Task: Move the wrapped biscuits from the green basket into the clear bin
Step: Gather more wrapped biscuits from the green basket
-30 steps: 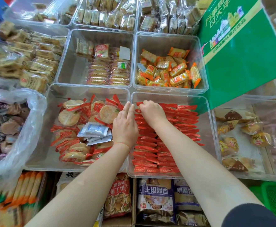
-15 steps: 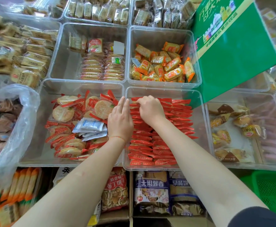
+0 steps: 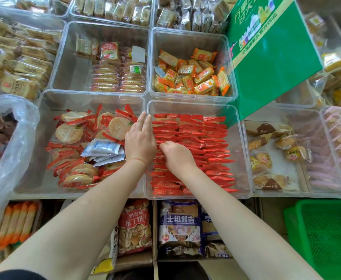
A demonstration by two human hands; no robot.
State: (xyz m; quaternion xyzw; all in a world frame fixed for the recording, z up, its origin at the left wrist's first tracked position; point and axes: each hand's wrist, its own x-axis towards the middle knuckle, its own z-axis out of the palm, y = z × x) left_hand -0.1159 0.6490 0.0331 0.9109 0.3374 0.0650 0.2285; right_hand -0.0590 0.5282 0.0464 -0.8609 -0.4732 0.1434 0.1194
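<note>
While the clear bin [image 3: 244, 158] of red-wrapped biscuits [image 3: 204, 138] sits at the middle of the display, everything else can be placed against it. Far to its left a crumpled clear plastic bag [image 3: 8, 138] hangs over dark-wrapped snacks. Just left of it, touching wall to wall, is a second bin [image 3: 44, 118] with round rice crackers [image 3: 69, 133] in red-edged wrappers lying loose, and a few white sachets [image 3: 103, 147] on top of them. The left hand [image 3: 140, 142] lies over the shared wall of the two bins, its grip wide open: fingers straight and together, pointing away from the person, pressed flat against the left edge of the biscuit rows and holding nothing. The right hand [image 3: 177, 157] is inside the clear bin, over the left rows of biscuits, its fingers curled down into the packets; whether its grip actually has hold of one I cannot tell. The biscuits stand on edge in tidy rows, filling most of the bin. Behind the bin is another with orange-wrapped snacks [image 3: 192, 77]. Behind and to its right leans a green carton [image 3: 272, 63]. Below and right of it, at the picture's corner, is the green basket [image 3: 327, 239], only its mesh showing.
</note>
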